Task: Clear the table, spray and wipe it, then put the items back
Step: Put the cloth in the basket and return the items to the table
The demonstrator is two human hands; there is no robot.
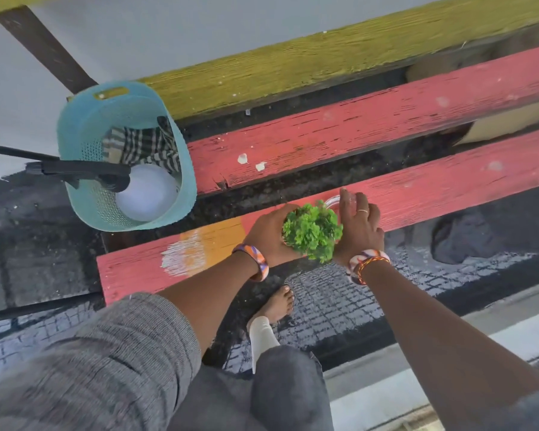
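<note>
Green plant (pixel 311 233) between both hands.

sleeves: grey knit (pixel 112 346) | wrists: patterned bangles (pixel 255 262) | ring (pixel 362 211) | trousers: grey

Three painted planks make up the desk (pixel 386 113): two red, one yellow-green. One teal basket (pixel 128 150) holds one striped cloth (pixel 147 144) and one white spray bottle (pixel 147 194). Two hands, left hand (pixel 268 234) and right hand (pixel 360 225), flank one small green plant (pixel 311 231). One glass jar (pixel 333 201) shows behind it. Two patterned bangles (pixel 255 262) show, one per wrist. One bare foot (pixel 277 303) shows.
</note>
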